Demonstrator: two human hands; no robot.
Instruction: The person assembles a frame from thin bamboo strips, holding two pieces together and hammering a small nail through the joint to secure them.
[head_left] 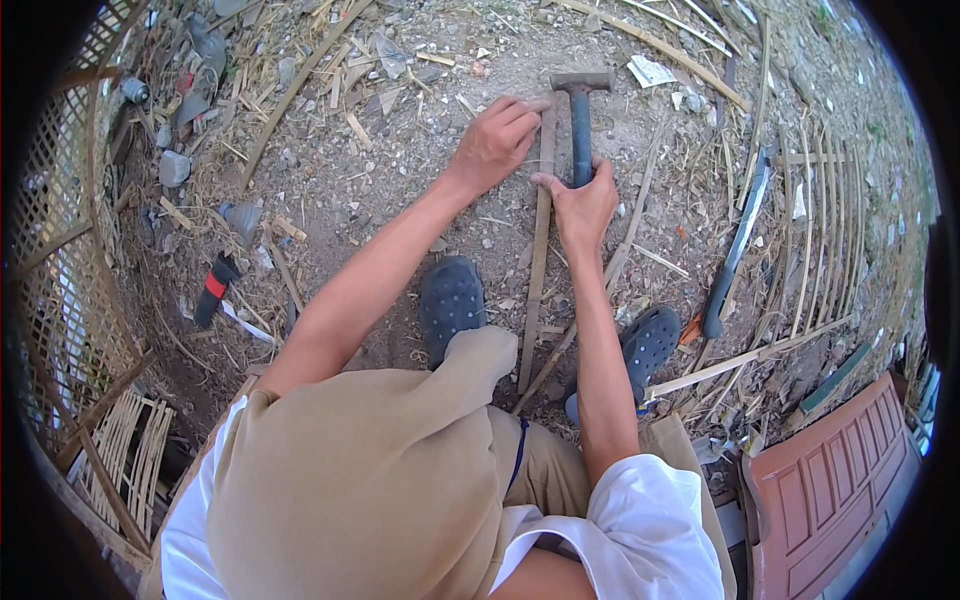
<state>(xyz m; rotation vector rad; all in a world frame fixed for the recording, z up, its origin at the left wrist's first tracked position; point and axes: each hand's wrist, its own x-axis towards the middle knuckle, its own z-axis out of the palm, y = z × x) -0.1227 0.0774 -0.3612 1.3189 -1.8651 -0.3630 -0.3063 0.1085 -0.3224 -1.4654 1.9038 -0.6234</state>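
Observation:
A long, narrow wooden strip (pixel 536 270) lies on the dirt between my feet, running away from me. My left hand (pixel 495 145) is at its far end, fingers curled and the index fingertip on the strip; anything smaller in that grip is hidden. To the right of the strip, my right hand (pixel 585 210) grasps a hammer (pixel 580 125) low on its blue handle, the metal head pointing away from me. The right thumb reaches across to the strip's edge.
A long-bladed machete (pixel 742 240) lies to the right, beside a slatted bamboo frame (pixel 825 235). A black and red object (pixel 215 288) is at left, near a woven lattice panel (pixel 70 240). A brown panelled board (pixel 830 480) sits at lower right. Wood scraps litter the ground.

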